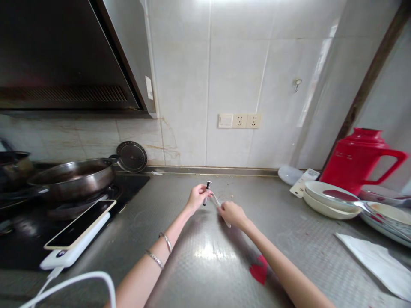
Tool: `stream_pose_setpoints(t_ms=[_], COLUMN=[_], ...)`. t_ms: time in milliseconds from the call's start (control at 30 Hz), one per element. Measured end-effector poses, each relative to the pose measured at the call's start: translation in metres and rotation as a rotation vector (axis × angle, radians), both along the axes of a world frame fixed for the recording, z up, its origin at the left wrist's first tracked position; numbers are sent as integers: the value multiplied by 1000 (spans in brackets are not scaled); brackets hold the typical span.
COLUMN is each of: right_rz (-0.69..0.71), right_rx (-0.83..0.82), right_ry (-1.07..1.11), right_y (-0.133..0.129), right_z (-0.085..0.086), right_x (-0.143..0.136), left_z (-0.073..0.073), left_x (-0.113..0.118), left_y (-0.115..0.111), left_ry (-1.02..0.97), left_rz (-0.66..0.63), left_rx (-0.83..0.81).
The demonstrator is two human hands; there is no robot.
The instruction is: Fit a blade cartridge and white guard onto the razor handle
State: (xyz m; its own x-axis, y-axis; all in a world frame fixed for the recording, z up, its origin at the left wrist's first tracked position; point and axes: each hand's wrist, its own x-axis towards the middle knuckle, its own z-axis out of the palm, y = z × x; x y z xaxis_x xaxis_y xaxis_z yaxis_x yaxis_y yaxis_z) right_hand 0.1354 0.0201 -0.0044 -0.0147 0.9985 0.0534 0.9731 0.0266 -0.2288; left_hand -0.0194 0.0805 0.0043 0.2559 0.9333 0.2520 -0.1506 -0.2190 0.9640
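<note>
My left hand (196,198) is closed around a small black-and-silver razor (207,193), its T-shaped head pointing up. My right hand (233,213) grips a thin white stick-like tool (216,199). That tool's upper tip reaches close to the razor; whether they touch I cannot tell. Its lower end pokes out beneath my right fist. Both hands are over the middle of the metal countertop (199,278). A red piece (259,270), which looks like cloth or paper, lies beside my right forearm.
At left, a steel pan (75,179) sits on the stove, near a phone (81,223) on a white power bank (75,246) with a cable. Stacked plates (330,209), a red thermos jug (356,160) and white paper (375,261) are at right. Sockets (246,121) are on the wall.
</note>
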Motion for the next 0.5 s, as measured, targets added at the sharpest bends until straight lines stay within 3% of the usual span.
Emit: stream_pose_setpoints(t_ms=[300, 500], right_rz=[246, 230], right_rx=[437, 538], right_ry=[345, 380], right_y=[16, -2], right_z=[16, 42], right_x=[69, 60], left_z=[-7, -2], left_x=[-11, -6], left_y=[-9, -22], left_ry=[39, 94], left_rz=[-90, -85], left_rx=[37, 64])
